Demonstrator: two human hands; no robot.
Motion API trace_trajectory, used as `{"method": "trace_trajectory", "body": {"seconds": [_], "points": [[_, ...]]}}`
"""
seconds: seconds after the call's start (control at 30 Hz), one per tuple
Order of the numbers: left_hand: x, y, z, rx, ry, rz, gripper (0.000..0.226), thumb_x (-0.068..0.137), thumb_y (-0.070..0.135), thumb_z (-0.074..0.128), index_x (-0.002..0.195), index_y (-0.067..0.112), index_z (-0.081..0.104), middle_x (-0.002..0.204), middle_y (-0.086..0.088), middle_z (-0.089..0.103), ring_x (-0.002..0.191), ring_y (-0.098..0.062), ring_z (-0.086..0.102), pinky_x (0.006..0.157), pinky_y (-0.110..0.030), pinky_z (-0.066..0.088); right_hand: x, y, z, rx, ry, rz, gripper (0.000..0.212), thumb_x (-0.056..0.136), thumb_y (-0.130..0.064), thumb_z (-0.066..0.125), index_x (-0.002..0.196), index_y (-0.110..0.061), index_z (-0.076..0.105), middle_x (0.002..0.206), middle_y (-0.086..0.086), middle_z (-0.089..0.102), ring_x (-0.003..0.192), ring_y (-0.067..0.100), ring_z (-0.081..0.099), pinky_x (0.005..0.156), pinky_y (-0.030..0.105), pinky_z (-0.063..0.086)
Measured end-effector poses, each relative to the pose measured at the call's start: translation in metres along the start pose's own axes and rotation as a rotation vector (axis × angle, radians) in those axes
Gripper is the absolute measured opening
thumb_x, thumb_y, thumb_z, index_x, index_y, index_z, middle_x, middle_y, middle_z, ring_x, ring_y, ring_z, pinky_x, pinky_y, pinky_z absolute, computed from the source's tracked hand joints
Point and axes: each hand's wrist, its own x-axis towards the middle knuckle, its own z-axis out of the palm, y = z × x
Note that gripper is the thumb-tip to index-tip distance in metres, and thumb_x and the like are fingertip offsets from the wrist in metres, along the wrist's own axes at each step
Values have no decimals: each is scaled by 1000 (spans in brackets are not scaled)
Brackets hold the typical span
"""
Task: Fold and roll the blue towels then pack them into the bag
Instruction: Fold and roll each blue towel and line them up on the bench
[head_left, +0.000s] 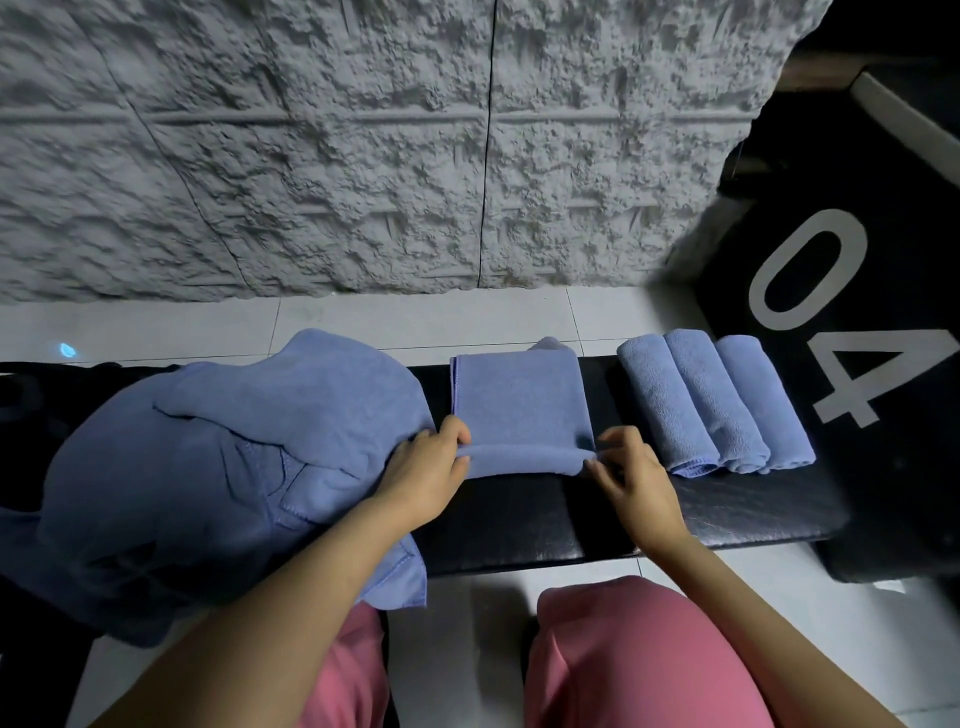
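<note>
Towel (521, 400) rolling is starting at the near edge, mid-bench (519, 514): your left hand (423, 475) and right hand (631, 478) are each pinching a roll end. Judging by that, be keeping even tension, rolling away tightly.

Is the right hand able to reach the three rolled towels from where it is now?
Probably yes. The right hand pinches the folded towel at its near edge, and the three rolled towels lie just to its right on the bench, nothing between; it must let go first.
</note>
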Motion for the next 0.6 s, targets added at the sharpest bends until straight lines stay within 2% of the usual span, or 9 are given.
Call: {"method": "trace_trajectory", "body": {"seconds": [0.1,0.2,0.33,0.4,0.47,0.53,0.6], "points": [[0,2,0,-22,-46,-23,12,94,24,41,104,18,37,90,-1,58,78,-23,52,75,-31,37,1,-2,-1,75,-43,109,29,87,-28,64,102,-25,40,83,-2,63,80,21,58,72,39,47],[-1,5,-2,5,-62,-14,11,95,25,40,99,20,32,84,2,56,73,-21,47,75,-29,30,3,-7,0,79,-75,158,28,86,-23,65,101,-18,42,78,-1,61,76,23,58,69,37,45],[-2,7,-1,75,-21,-14,18,94,29,43,106,15,39,93,-4,62,84,-26,57,73,-30,34,6,-6,3,-135,-81,72,21,86,-29,63,97,-17,51,87,-1,59,85,20,49,66,34,39],[-1,3,0,97,32,-3,20,93,30,47,107,17,42,101,-2,58,94,-24,54,76,-30,36,6,-5,2,-174,-47,33,19,85,-29,65,95,-19,54,90,-2,57,85,17,44,66,34,40],[2,0,0,91,98,74,17,91,27,53,105,19,47,107,4,53,102,-19,47,83,-29,38,4,-5,0,-205,27,-90,15,83,-21,70,91,-19,58,90,-8,55,83,14,41,65,32,41],[3,-1,0,65,122,188,10,91,18,56,100,20,55,106,7,53,99,-14,44,84,-28,40,1,-5,-2,-204,50,-198,14,81,-14,72,86,-22,61,83,-17,55,79,11,40,64,27,40],[3,-1,2,62,99,247,9,92,15,56,96,19,62,103,8,58,94,-12,44,85,-30,42,-3,-5,-4,-197,42,-275,12,82,-15,71,87,-25,66,83,-21,58,80,11,42,66,22,40]]}}
